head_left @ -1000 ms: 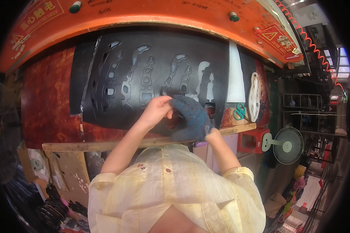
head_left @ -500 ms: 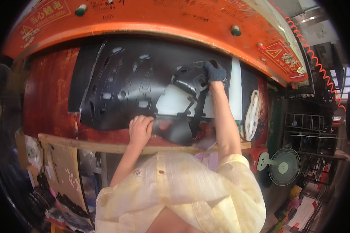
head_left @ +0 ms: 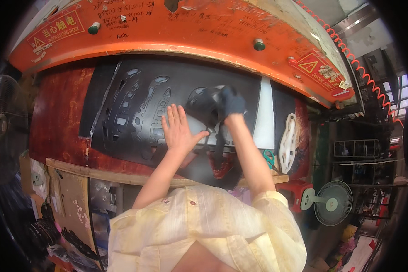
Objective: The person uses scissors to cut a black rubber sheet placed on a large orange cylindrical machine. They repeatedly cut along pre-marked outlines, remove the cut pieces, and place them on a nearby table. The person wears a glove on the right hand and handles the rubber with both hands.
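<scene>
A glossy black sheet (head_left: 127,147) with cut shapes in it lies across the red-brown table. My bare left hand (head_left: 179,129) rests flat on it, fingers spread and thumb pointing right. My right hand (head_left: 233,102), in a dark blue glove, is closed on a lifted, folded-over part of the black sheet, a little right of the left hand. Motion blurs this hand and the fold. White backing (head_left: 195,124) shows beside my left thumb, under the lifted part. Dark strips of the sheet hang over the table's near edge.
An orange machine beam (head_left: 167,47) with green buttons spans the far side. Right of the sheet are a white strip (head_left: 264,120), green-handled scissors (head_left: 269,158) and a white looped piece (head_left: 288,143). A wooden rail (head_left: 109,173) borders the near edge. A fan (head_left: 333,203) stands at the right.
My left hand has moved from the sheet's near edge up onto its surface and flattened. My right hand has come left and nearer, with the lifted part of the black sheet.
</scene>
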Motion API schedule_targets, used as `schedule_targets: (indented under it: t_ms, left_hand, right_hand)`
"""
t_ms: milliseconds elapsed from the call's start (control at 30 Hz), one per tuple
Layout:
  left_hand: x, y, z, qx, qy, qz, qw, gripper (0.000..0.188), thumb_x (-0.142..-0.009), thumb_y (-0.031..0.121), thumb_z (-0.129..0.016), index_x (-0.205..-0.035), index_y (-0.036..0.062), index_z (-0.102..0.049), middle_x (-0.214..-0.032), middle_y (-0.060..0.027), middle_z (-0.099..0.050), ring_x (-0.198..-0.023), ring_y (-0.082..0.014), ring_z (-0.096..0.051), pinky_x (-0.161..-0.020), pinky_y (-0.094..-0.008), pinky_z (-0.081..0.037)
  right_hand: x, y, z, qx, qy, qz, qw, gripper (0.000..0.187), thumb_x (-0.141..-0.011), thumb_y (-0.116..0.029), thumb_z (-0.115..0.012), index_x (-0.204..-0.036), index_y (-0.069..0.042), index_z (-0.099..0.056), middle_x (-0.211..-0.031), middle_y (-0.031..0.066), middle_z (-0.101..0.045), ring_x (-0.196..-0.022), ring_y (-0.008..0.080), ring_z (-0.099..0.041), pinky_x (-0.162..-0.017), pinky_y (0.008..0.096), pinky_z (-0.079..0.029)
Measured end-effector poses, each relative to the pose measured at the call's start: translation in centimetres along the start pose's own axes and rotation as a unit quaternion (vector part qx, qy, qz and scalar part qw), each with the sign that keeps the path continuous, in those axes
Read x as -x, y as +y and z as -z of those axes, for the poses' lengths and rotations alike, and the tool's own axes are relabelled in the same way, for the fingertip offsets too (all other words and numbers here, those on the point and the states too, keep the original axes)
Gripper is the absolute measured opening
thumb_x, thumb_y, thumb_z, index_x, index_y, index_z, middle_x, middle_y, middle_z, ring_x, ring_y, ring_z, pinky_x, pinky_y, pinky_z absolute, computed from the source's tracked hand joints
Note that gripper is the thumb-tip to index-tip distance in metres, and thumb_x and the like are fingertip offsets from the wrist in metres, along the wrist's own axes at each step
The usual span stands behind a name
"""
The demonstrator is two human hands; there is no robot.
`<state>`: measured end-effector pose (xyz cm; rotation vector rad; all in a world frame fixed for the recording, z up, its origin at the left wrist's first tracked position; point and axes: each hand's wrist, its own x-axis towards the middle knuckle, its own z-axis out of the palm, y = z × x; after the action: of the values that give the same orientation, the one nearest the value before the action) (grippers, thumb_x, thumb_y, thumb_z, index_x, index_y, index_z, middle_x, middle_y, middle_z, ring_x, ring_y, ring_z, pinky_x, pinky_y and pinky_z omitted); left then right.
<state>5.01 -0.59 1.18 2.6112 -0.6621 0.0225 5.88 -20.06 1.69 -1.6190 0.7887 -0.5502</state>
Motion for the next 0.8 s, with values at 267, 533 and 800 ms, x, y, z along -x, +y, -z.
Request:
schedule_targets:
  t_ms: [267, 533, 800]
  left_hand:
    - [0.2, -0.8, -0.9, -0.070, -0.027, -0.009, 0.997, 0.090, -0.075, 0.059, -0.060, -0.139, 0.0013, -0.033, -0.150, -0.0177, -0.020, -0.140, -0.0295, -0.014, -0.111, -0.0465, -0.011]
    - [-0.8, -4.3, 0.6, 0.597, -0.089, 0.157, 0.782, 0.054, -0.093, 0.048, -0.046, -0.126, 0.0057, -0.051, -0.113, -0.0074, -0.061, -0.108, -0.0206, -0.057, -0.090, -0.0360, -0.044]
    - [-6.1, -2.8, 0.7, 0.768, -0.369, 0.261, 0.454, 0.041, -0.086, 0.037, -0.062, -0.111, 0.0041, -0.059, -0.098, -0.0091, -0.065, -0.083, -0.0209, -0.066, -0.068, -0.0347, -0.056]
  right_hand:
    - [-5.8, -17.7, 8.0, -0.060, -0.320, 0.120, 0.938, 0.024, -0.079, -0.017, -0.062, -0.099, -0.004, -0.061, -0.101, 0.0146, -0.062, -0.089, 0.0310, -0.061, -0.074, 0.0395, -0.050]
    - [9.3, -8.5, 3.5, 0.288, -0.220, 0.477, 0.801, 0.030, -0.071, -0.026, -0.068, -0.099, -0.015, -0.065, -0.084, 0.0098, -0.064, -0.077, 0.0275, -0.064, -0.066, 0.0360, -0.051]
    - [15.3, -6.1, 3.9, 0.416, -0.416, 0.379, 0.715, 0.039, -0.068, -0.027, -0.069, -0.105, -0.016, -0.064, -0.079, 0.0072, -0.064, -0.076, 0.0255, -0.063, -0.065, 0.0365, -0.050]
